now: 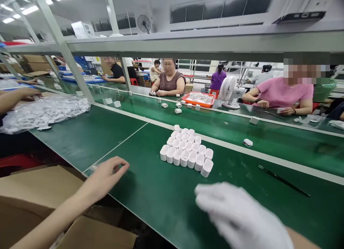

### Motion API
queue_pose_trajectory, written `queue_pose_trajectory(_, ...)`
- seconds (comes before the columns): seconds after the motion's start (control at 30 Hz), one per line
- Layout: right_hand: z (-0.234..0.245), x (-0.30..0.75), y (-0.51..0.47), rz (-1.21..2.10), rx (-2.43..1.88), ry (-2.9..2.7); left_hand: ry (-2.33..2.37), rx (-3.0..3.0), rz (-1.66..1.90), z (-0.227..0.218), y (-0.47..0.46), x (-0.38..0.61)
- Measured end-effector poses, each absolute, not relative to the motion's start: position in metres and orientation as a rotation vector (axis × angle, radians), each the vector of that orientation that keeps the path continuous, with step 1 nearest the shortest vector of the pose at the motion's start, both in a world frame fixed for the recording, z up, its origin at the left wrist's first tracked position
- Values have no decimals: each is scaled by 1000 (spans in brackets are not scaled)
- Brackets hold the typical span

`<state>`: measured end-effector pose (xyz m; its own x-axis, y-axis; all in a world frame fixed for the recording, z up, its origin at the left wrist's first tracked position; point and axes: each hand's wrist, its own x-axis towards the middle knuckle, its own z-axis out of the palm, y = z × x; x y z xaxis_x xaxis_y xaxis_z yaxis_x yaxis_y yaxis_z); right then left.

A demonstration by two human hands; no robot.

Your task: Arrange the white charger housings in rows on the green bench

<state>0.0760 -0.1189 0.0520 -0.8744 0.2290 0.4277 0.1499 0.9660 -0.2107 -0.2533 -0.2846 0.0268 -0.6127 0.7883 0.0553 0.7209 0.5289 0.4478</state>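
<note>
White plastic housings (188, 150), open-topped and rounded, stood packed in rows at mid-tabletop (150, 199). The bare left hand (106, 177) rested at the tabletop's near edge, fingertips pinched together; anything between them was too small to discern. The gloved right hand (236, 215), blurred, hovered flat, holding nothing, partly cut off.

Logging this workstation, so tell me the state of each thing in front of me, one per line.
Left hand: bare, fingers pinched at the table edge.
Right hand: white-gloved, blurred, holding nothing visible.
White caps: upright, packed in rows.
Black rod: lying flat.
Desk fan: upright; spinning or not, cannot tell.
Orange tray: filled.
</note>
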Motion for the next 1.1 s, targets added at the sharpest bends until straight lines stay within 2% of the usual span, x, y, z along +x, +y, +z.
queue_pose_trajectory(0.1, 102, 77, -57, 126, -338, -2496, 2631, 1369, 607, 0, -252, -276)
queue_pose_trajectory(0.17, 125, 64, -12, 52, -543, -2415, 2690, 1377, 607, -5, -213, -296)
queue_pose_trajectory(0.3, 140, 13, 67, 22, -872, -2448, 2796, 1357, 604, -4, -122, -341)
queue_pose_trajectory(0.53, 116, -132, 163, -5, -879, -2626, 2766, 1426, 738, -17, -29, -385)
queue_pose_trajectory(0.77, 82, -292, 254, 97, -1032, -2675, 2682, 1364, 923, -17, -27, -392)
queue_pose_trajectory(1.0, 49, -409, 319, 90, -1269, -2697, 2400, 1026, 1416, -8, -30, -404)
queue_pose_trajectory(1.1, 37, -444, 348, 61, -1355, -2724, 2349, 940, 1423, -6, -28, -405)
